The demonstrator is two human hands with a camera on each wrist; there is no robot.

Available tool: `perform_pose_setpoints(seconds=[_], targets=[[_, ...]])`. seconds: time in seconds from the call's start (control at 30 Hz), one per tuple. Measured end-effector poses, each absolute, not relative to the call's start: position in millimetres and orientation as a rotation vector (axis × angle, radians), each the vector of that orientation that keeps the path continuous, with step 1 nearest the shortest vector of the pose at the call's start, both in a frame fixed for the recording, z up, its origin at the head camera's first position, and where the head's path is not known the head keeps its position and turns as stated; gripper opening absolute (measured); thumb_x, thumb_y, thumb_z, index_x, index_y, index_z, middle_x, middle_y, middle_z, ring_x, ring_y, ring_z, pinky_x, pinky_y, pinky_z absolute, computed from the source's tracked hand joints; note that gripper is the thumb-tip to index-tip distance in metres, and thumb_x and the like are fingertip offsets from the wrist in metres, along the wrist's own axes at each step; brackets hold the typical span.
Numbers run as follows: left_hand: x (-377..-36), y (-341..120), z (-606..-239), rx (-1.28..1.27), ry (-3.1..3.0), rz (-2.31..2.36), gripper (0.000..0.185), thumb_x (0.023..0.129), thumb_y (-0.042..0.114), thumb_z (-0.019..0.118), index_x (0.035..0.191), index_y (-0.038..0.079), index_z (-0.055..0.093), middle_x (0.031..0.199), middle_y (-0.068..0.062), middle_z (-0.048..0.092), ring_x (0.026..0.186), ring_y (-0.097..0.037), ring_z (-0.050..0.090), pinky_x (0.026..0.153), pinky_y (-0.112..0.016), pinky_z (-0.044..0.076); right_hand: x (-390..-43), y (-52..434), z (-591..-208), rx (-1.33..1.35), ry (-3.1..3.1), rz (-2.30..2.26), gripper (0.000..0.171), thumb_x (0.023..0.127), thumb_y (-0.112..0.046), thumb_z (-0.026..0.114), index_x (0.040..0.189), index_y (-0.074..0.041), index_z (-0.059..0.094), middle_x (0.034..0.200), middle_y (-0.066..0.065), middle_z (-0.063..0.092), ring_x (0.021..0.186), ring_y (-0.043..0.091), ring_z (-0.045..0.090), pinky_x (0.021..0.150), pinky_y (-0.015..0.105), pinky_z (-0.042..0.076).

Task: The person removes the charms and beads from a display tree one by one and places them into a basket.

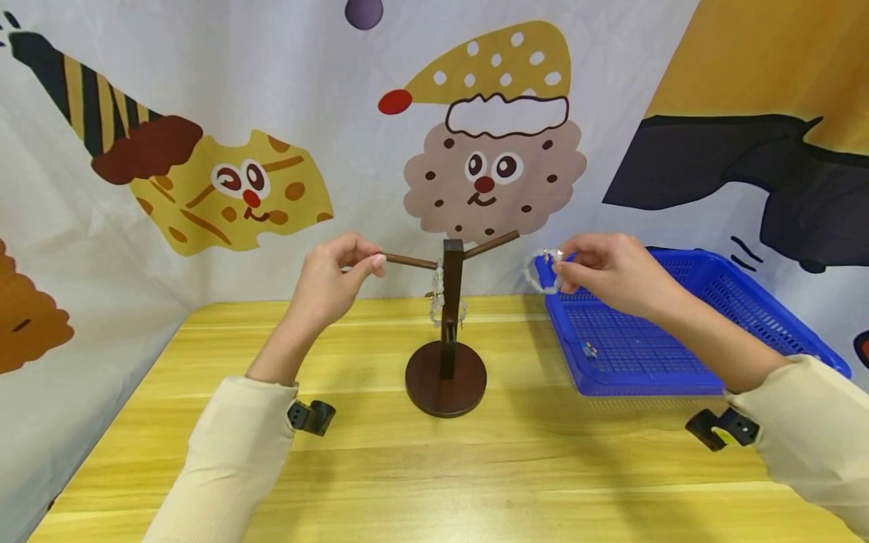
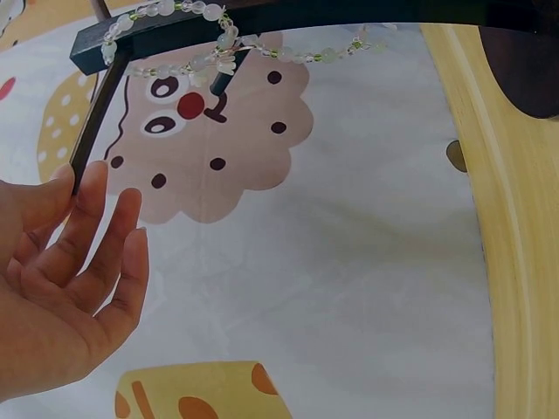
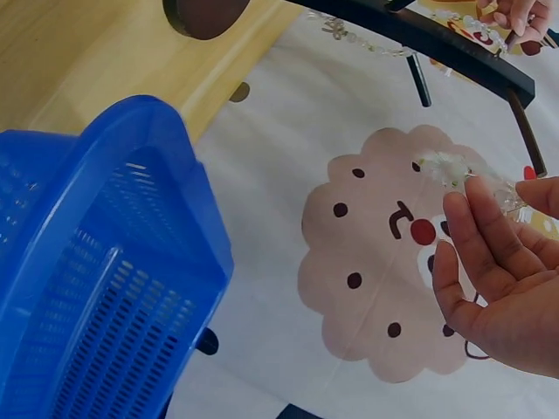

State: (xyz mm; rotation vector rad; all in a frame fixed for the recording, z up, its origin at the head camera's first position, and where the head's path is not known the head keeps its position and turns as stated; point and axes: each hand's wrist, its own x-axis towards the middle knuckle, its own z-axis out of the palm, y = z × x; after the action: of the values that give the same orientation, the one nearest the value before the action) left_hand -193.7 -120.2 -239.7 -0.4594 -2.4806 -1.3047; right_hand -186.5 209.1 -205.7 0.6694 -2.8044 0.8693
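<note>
Your left hand (image 1: 336,275) pinches one stand (image 1: 449,332) peg; right hand (image 1: 600,271) pinches one bead bracelet (image 1: 538,273); another hangs mid-stand; one basket (image 1: 686,324).

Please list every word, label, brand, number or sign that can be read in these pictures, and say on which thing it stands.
None: no view shows readable text.
The backdrop bears only cartoon drawings.
The stand, basket, bracelet and table show no label.
The small thing in the basket is too small to read.
</note>
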Motion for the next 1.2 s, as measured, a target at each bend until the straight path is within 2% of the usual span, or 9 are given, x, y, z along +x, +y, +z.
perform_pose_setpoints(seconds=[0.5,0.7,1.07,1.2], targets=[[-193.5,-120.1,-239.9,-0.453,-2.485,-1.305,0.014,0.091,0.013,0.057,0.094,0.002,0.063,0.081,-0.01,0.067,0.085,-0.024,0.06,0.058,-0.032,0.035,-179.5,233.4,-217.8,0.6,-2.927,0.784,0.023,0.093,-0.022,0.055,0.102,-0.002,0.062,0.068,-0.003,0.062,0.064,0.015,0.053,0.056,0.029,0.036],[-193.9,-120.2,-240.3,-0.46,-2.475,-1.296,0.014,0.091,0.013,0.057,0.094,0.001,0.064,0.08,-0.011,0.067,0.082,-0.021,0.06,0.059,-0.032,0.036,-175.8,245.6,-230.6,0.607,-2.93,0.785,0.022,0.093,-0.021,0.056,0.101,-0.002,0.063,0.066,-0.005,0.061,0.064,0.013,0.055,0.057,0.027,0.036],[-194.1,-120.0,-240.4,-0.459,-2.484,-1.286,0.013,0.091,0.014,0.057,0.094,0.003,0.064,0.08,-0.009,0.067,0.084,-0.021,0.06,0.057,-0.032,0.035,-169.4,274.1,-255.4,0.515,-2.991,0.792,0.026,0.092,-0.022,0.056,0.102,0.001,0.062,0.066,-0.005,0.062,0.07,0.016,0.06,0.06,0.027,0.043],[-194.5,-120.1,-241.0,-0.462,-2.481,-1.289,0.012,0.091,0.013,0.057,0.094,0.004,0.064,0.08,-0.009,0.067,0.084,-0.022,0.06,0.058,-0.032,0.035,-167.4,285.0,-267.2,0.501,-2.995,0.788,0.024,0.092,-0.02,0.057,0.102,0.002,0.062,0.065,-0.006,0.062,0.068,0.013,0.06,0.058,0.027,0.043]])
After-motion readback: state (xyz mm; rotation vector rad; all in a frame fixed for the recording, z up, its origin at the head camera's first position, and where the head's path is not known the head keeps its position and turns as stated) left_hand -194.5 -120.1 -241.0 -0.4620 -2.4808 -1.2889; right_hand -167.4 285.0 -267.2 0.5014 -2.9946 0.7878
